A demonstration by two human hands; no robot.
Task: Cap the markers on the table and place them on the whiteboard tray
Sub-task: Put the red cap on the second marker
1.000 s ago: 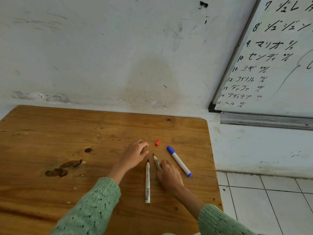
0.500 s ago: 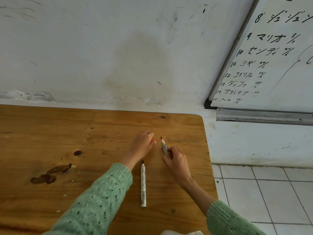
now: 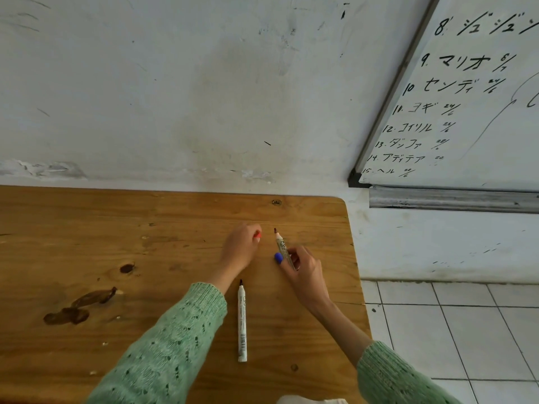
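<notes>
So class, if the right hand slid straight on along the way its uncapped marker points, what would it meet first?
Probably nothing on the table: the right hand aims its uncapped marker toward the far edge, and that strip of wood looks bare. Beyond it stands the wall. The left hand with the red cap sits just left of that line; depth is unclear.

Uncapped markers: two (image 3: pixel 242 322) (image 3: pixel 282 246). Red cap (image 3: pixel 257 235): one. Blue cap (image 3: pixel 278 258): one, possibly on third marker.

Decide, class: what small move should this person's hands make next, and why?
Probably bring the left hand across so the red cap pinched in it slides onto the bare tip of the uncapped marker that the right hand holds tip-up beside it. Cap and tip are close but apart. A blue-capped marker also shows in that hand.
</notes>
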